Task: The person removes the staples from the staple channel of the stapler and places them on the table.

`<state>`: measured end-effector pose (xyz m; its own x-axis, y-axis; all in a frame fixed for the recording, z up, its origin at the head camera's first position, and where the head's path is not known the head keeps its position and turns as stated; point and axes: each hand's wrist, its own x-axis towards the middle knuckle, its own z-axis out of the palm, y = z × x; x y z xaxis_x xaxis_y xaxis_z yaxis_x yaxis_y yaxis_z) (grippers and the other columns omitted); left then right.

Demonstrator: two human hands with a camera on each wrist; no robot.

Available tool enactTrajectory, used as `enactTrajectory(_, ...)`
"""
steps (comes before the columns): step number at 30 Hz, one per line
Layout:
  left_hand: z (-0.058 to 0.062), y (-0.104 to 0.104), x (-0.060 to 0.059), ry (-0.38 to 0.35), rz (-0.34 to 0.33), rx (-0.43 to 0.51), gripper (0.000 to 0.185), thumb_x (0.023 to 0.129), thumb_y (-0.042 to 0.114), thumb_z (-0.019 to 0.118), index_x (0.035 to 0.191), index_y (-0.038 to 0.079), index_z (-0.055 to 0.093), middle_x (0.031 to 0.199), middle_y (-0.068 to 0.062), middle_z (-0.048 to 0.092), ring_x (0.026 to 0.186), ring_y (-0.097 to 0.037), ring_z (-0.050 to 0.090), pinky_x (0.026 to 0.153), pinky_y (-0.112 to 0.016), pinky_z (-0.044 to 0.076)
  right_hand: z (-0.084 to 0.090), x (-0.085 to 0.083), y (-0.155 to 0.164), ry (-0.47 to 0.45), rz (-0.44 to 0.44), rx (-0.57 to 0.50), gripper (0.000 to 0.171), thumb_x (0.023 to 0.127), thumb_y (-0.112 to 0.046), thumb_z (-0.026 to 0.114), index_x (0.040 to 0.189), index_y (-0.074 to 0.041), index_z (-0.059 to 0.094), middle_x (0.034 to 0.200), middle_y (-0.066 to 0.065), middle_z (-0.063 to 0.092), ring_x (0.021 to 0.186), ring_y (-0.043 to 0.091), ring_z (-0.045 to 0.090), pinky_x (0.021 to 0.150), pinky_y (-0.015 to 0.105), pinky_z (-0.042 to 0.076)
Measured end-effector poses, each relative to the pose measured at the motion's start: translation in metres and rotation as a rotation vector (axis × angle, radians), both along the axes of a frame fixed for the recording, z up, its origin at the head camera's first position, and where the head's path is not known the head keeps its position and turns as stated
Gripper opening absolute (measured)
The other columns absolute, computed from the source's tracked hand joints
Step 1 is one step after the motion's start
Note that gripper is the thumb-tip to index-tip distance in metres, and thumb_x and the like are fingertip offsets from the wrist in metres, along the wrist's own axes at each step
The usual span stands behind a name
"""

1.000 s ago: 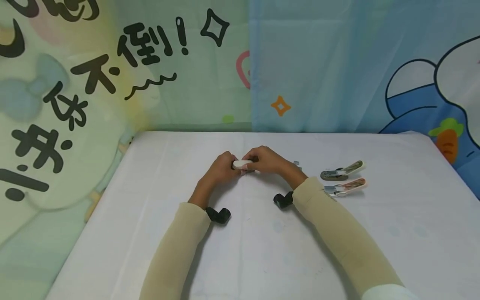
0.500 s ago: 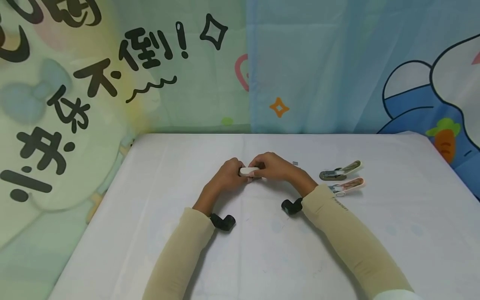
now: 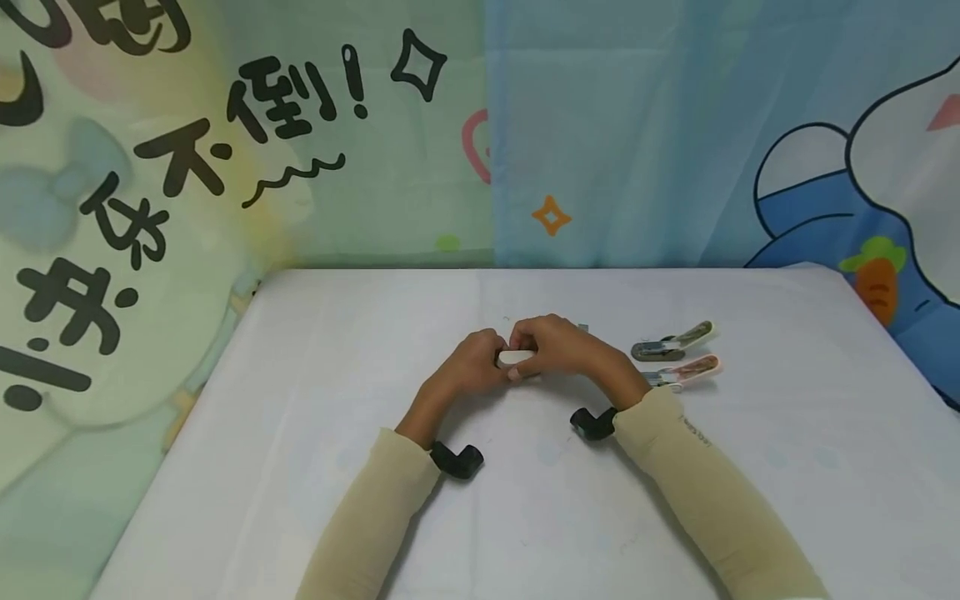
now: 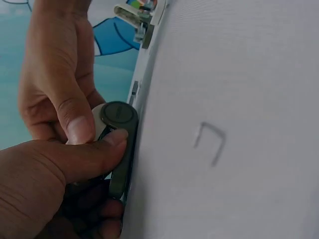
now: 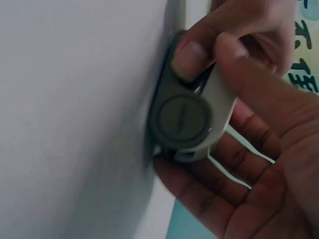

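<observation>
Change: both hands have drawn a little nearer the table's near edge since the earlier frames, the clip coming with them.
Left hand (image 3: 471, 367): thumb pressed on the clip's (image 3: 516, 357) dark round end, steadying it just above the table (image 3: 300, 400).
Right hand (image 3: 551, 346): fingers pinch the clip's white body, so both hands are clamped on it together.
Spare clips (image 3: 675, 357): lying near the right sleeve, apart from the hands.
Staple-shaped mark (image 4: 210, 143): on the cloth beside them.
</observation>
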<state>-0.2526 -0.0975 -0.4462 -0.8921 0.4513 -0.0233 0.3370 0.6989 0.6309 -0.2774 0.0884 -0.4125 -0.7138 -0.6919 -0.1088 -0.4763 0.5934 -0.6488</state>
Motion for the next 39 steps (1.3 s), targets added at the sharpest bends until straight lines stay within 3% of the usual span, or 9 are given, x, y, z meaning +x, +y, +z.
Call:
enactTrajectory(8, 0.002, 0.001, 0.004, 0.012, 0.009, 0.047, 0.022, 0.083, 0.017, 0.079, 0.081, 0.003, 0.061, 0.078, -0.005, 0.050, 0.068, -0.014, 0.044, 0.059, -0.024, 0.037, 0.008, 0.015, 0.005, 0.103, 0.033, -0.027, 0.024, 0.088, -0.017, 0.075, 0.099, -0.008, 0.055, 0.083, -0.001, 0.061, 0.070, 0.014, 0.050, 0.065, 0.033, 0.042)
enactTrajectory(15, 0.003, 0.001, 0.005, -0.016, 0.006, 0.043, 0.021, 0.084, 0.020, 0.079, 0.087, 0.004, 0.066, 0.085, -0.004, 0.055, 0.075, -0.015, 0.050, 0.067, -0.027, 0.042, 0.012, 0.015, 0.016, 0.030, 0.108, -0.118, 0.031, 0.097, -0.009, 0.061, 0.127, -0.009, 0.054, 0.108, 0.008, 0.064, 0.091, 0.022, 0.062, 0.078, 0.039, 0.047)
enactTrajectory(19, 0.003, 0.001, 0.004, -0.033, 0.022, 0.033, 0.024, 0.084, 0.021, 0.079, 0.092, 0.003, 0.067, 0.087, -0.003, 0.057, 0.078, -0.015, 0.052, 0.070, -0.027, 0.044, 0.016, 0.017, 0.021, 0.008, 0.127, -0.102, 0.023, 0.100, -0.008, 0.054, 0.124, -0.008, 0.052, 0.102, 0.008, 0.064, 0.080, 0.018, 0.055, 0.073, 0.037, 0.043)
enactTrajectory(22, 0.003, 0.002, 0.004, -0.036, 0.019, 0.025, 0.025, 0.084, 0.021, 0.079, 0.096, 0.002, 0.068, 0.090, -0.003, 0.057, 0.079, -0.015, 0.053, 0.072, -0.027, 0.045, 0.018, 0.017, 0.024, -0.011, 0.130, -0.066, 0.019, 0.102, -0.007, 0.050, 0.121, -0.008, 0.049, 0.089, 0.011, 0.062, 0.069, 0.015, 0.048, 0.068, 0.035, 0.040)
enactTrajectory(25, 0.002, 0.002, 0.005, -0.028, 0.005, 0.027, 0.026, 0.084, 0.020, 0.079, 0.098, 0.001, 0.069, 0.090, -0.003, 0.058, 0.079, -0.015, 0.053, 0.071, -0.027, 0.045, 0.022, 0.018, 0.031, -0.035, 0.096, 0.000, 0.018, 0.102, -0.005, 0.048, 0.121, -0.006, 0.048, 0.091, 0.012, 0.061, 0.069, 0.017, 0.048, 0.068, 0.036, 0.040)
enactTrajectory(30, 0.000, 0.006, 0.004, 0.009, -0.021, 0.013, 0.024, 0.083, 0.019, 0.079, 0.097, 0.001, 0.070, 0.088, -0.004, 0.059, 0.077, -0.015, 0.052, 0.069, -0.026, 0.044, 0.030, 0.020, 0.046, -0.090, 0.015, 0.148, 0.028, 0.102, -0.002, 0.044, 0.129, 0.000, 0.050, 0.113, 0.015, 0.062, 0.096, 0.028, 0.059, 0.078, 0.040, 0.044)
enactTrajectory(33, 0.000, 0.007, 0.003, 0.014, -0.017, -0.010, 0.024, 0.083, 0.020, 0.080, 0.097, 0.002, 0.070, 0.088, -0.003, 0.059, 0.078, -0.015, 0.052, 0.070, -0.026, 0.043, 0.032, 0.020, 0.046, -0.061, -0.006, 0.228, 0.031, 0.100, -0.003, 0.048, 0.130, 0.003, 0.054, 0.122, 0.020, 0.059, 0.113, 0.035, 0.055, 0.089, 0.046, 0.044)
enactTrajectory(36, 0.002, 0.007, 0.004, -0.004, -0.016, -0.023, 0.026, 0.083, 0.021, 0.079, 0.098, 0.002, 0.070, 0.089, -0.003, 0.059, 0.079, -0.015, 0.053, 0.072, -0.027, 0.044, 0.036, 0.020, 0.044, -0.012, -0.009, 0.295, 0.032, 0.096, -0.004, 0.055, 0.127, 0.005, 0.058, 0.130, 0.022, 0.055, 0.124, 0.040, 0.048, 0.097, 0.051, 0.041)
enactTrajectory(39, 0.003, 0.004, 0.003, -0.026, -0.032, -0.029, 0.027, 0.083, 0.021, 0.080, 0.100, 0.002, 0.070, 0.091, -0.002, 0.058, 0.081, -0.015, 0.052, 0.074, -0.027, 0.044, 0.039, 0.020, 0.041, -0.006, -0.003, 0.314, 0.031, 0.095, -0.005, 0.059, 0.124, 0.006, 0.062, 0.126, 0.021, 0.059, 0.119, 0.039, 0.052, 0.094, 0.049, 0.044)
